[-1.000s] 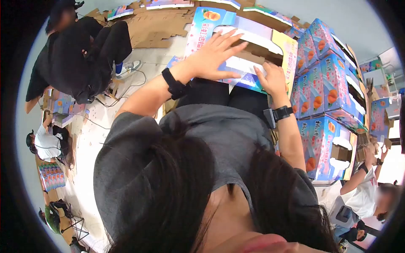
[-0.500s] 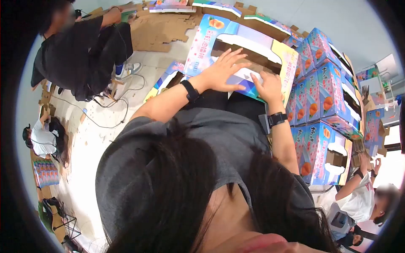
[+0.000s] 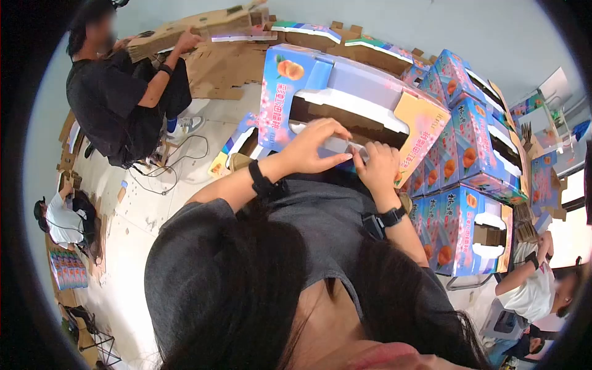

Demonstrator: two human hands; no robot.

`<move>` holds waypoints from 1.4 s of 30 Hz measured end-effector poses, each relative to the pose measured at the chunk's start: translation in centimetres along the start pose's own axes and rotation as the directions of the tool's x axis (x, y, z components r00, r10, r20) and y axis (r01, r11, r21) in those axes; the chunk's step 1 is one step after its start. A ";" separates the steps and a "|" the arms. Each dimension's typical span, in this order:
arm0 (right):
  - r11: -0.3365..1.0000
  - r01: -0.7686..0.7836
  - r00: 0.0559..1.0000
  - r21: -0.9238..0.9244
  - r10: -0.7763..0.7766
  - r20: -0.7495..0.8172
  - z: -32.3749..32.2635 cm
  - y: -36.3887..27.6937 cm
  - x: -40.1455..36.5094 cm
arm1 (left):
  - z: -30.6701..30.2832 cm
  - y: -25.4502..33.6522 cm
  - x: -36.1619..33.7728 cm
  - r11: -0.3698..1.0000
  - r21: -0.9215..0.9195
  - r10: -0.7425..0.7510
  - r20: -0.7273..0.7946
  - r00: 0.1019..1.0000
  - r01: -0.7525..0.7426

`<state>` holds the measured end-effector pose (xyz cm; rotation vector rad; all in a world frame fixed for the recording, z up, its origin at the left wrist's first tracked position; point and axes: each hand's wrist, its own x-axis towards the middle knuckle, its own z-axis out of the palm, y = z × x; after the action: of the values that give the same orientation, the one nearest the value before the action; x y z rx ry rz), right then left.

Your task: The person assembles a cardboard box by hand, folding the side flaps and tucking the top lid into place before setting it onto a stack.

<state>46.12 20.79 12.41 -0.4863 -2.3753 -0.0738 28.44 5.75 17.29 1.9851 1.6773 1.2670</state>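
A printed peach carton [image 3: 354, 74] with a wide cut-out in its top rests in front of my lap, tipped slightly towards me. Both hands are at its near edge. My left hand [image 3: 317, 147] curls its fingers over the white flap at the cut-out, thumb pointing right. Close beside it, my right hand [image 3: 377, 165] bends its fingers over the same edge, the thumbs nearly meeting. Brown cardboard shows inside the opening. What lies under my fingers is partly hidden.
Stacked peach cartons [image 3: 456, 160] rise to my right. Another carton [image 3: 237, 145] stands low at the left. A person in black [image 3: 117, 86] holds flat cardboard [image 3: 197, 24]; a cable [image 3: 176, 185] lies on the floor. Another person in white [image 3: 530, 280] is at the lower right.
My hands went from lying spread on the flap to curled at its edge. The carton shifted left and tilts more. The person in black has lifted flat cardboard.
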 end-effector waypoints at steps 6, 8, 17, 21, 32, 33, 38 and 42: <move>0.999 -0.034 0.973 0.026 0.027 0.230 -2.8 -1.0 -0.5 | 0.1 1.1 -0.9 0.145 -0.885 -0.362 0.369 0.856 0.442; 0.999 -0.041 0.948 0.031 0.030 0.316 -3.3 -0.8 -0.4 | -0.4 1.5 -0.9 0.050 -0.939 -0.368 0.300 0.880 0.341; 0.961 0.028 0.822 -0.275 0.135 0.553 -3.7 -4.1 0.4 | -0.2 -0.5 -1.2 -0.294 -0.953 -0.409 0.059 0.911 -0.070; 0.930 0.065 0.804 -0.361 0.165 0.571 -3.2 -4.4 0.4 | -0.1 -0.3 -0.7 -0.235 -0.966 -0.440 0.006 0.898 -0.108; 0.882 0.083 0.766 -0.464 0.242 0.596 -1.1 -4.7 0.3 | -0.1 -3.6 1.6 -0.214 -0.972 -0.345 -0.019 0.938 -0.098; 0.882 0.080 0.756 -0.464 0.250 0.605 -1.1 -4.6 0.3 | 0.0 -3.8 1.7 -0.228 -0.968 -0.342 -0.018 0.940 -0.102; 0.863 0.102 0.751 -0.494 0.259 0.607 -0.7 -4.6 0.2 | 0.0 -4.8 1.5 -0.356 -0.930 -0.228 -0.004 0.974 -0.087; 0.869 0.090 0.754 -0.486 0.259 0.603 -1.0 -5.0 0.3 | 0.1 -5.0 1.3 -0.363 -0.928 -0.228 0.000 0.974 -0.085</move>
<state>44.75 16.11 13.79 -1.0063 -3.0257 -0.5654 25.10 8.47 14.41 0.4579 0.0414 1.7882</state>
